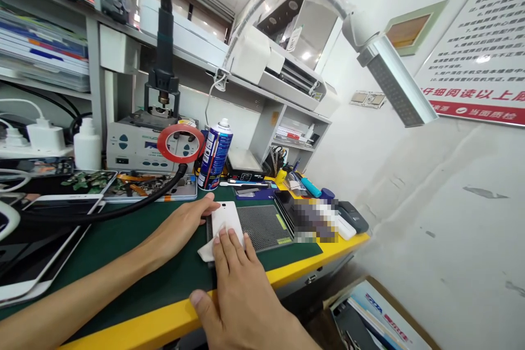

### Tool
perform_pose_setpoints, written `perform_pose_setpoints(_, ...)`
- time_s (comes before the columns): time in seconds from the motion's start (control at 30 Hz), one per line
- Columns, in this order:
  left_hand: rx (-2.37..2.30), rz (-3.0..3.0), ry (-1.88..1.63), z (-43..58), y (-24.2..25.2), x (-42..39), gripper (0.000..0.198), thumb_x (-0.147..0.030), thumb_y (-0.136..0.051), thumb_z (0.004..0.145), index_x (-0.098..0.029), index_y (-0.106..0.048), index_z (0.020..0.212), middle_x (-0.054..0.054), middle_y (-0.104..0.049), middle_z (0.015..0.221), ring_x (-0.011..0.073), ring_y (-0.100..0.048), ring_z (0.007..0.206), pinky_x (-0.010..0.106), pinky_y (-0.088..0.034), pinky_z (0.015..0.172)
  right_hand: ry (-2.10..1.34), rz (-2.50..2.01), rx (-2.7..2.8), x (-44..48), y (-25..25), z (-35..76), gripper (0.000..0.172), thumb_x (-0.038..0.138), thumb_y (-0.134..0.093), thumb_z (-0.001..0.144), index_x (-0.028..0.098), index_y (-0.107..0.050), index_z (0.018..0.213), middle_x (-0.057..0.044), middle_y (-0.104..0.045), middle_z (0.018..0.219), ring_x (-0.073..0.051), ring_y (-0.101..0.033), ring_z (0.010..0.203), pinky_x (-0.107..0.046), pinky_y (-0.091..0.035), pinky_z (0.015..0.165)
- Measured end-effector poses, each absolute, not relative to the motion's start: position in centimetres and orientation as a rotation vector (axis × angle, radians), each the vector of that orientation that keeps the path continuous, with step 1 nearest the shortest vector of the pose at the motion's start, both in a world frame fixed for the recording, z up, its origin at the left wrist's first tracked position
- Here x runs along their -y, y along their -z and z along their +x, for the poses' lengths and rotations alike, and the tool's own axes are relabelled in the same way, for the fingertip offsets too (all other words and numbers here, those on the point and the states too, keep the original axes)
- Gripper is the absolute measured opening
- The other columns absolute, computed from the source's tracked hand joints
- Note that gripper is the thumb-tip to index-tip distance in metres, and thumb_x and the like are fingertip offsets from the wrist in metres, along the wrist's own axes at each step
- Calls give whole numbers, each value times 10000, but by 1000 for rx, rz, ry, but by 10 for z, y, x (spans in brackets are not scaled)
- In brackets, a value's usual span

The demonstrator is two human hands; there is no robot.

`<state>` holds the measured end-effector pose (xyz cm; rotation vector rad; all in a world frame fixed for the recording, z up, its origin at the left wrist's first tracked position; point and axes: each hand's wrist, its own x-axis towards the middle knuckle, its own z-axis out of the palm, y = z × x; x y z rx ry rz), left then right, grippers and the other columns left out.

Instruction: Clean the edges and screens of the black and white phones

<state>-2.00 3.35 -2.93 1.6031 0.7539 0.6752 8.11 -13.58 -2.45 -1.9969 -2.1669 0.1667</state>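
A white phone (225,214), back side up with a small camera opening near its top, lies on the left part of a black perforated plate (260,225). My left hand (186,229) holds the phone's upper left edge, thumb on top and the other fingers curled at its side, partly hidden. Over the phone's lower half, my right hand (241,279) presses a white cloth (208,251) with its fingers stretched out flat. The right thumb stands away from the cloth. Part of the phone is hidden under the cloth and fingers.
A green mat (164,279) covers the yellow-edged bench (156,325). Behind stand a blue spray can (216,156), a red tape ring (180,143) and a grey machine (135,145). Tablets (45,251) lie left, crossed by a black hose (135,208). An open box (377,317) sits below right.
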Motion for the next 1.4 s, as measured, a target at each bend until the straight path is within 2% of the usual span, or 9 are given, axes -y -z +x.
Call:
perform_pose_setpoints(0.17,-757,1616,-617,-22,26,-32,591,-629,-437,873,-191,-703,1165,87,-605,1356,301,-529,1280,385,-430,1059,-186,-2047,2162,142,23,87,771,543,-246,989,12,-165,1543,-174,-37,1595,-354,0,1478,-563,-38,1203)
perform_pose_setpoints(0.33,-823,1685,-600,-22,28,-29,651,-686,-390,856,-207,-718,1152,80,-518,1443,344,-469,1332,432,-395,1079,-209,-2119,2122,148,22,93,741,517,-237,1001,21,-149,1546,-151,-6,1600,-327,23,1482,-542,-54,1209)
perform_pose_setpoints(0.57,-837,1701,-654,-21,29,-24,530,-603,-411,865,-264,-727,1122,33,-530,1436,347,-461,1334,439,-353,1100,-227,-2138,2102,150,20,95,724,498,-256,1008,30,-148,1549,-133,-2,1606,-297,28,1487,-504,-73,1219)
perform_pose_setpoints(0.97,-771,1785,-621,-23,33,-28,608,-664,-362,895,-252,-706,1181,48,-559,1410,346,-497,1299,438,-322,1121,-255,-2121,2083,118,14,106,742,538,-195,1018,10,-188,1539,-177,-93,1608,-280,-40,1498,-490,-99,1222)
perform_pose_setpoints(1.27,-762,1802,-600,-29,11,-14,563,-608,-351,915,-233,-699,1151,62,-624,1331,321,-586,1195,396,-442,1016,-291,-2103,2092,94,10,111,786,596,-148,999,37,-160,1551,-175,-101,1614,-290,-45,1499,-487,-78,1217)
perform_pose_setpoints(1.4,-735,1834,-610,-30,7,-11,591,-629,-292,937,-233,-704,1089,61,-655,1276,319,-593,1180,413,-435,1012,-288,-2085,2098,82,10,115,793,610,-159,994,47,-173,1553,-170,-118,1616,-286,-48,1501,-483,-81,1216)
